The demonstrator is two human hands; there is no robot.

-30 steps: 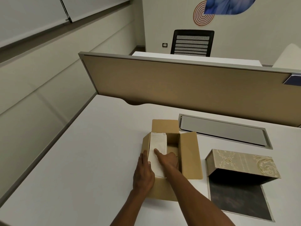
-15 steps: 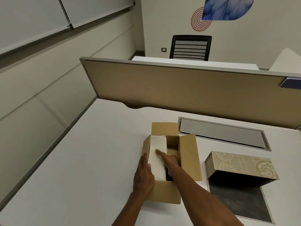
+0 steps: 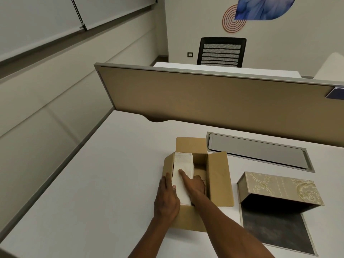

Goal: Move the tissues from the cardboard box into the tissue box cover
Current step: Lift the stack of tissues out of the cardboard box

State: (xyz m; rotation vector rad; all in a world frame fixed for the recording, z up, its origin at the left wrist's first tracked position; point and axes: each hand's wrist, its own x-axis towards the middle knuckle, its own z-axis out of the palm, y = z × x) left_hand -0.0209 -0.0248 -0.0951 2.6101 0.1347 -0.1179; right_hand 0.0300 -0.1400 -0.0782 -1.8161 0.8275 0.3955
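Your L hand lay flat, fingers together, against the outer left wall of the cardboard box, thumb hooked over the rim and touching the tissues. No closed grip there, just a brace. Your R hand was inside the box, index finger stretched out on top of the white stack, the other fingers curled down its right side; whether that grip had truly pinched the stack, I couldn't tell. Tissues sat against the box's left wall w/ a gap to the right. Tissue box cover stood open on the bench, just right of the box.
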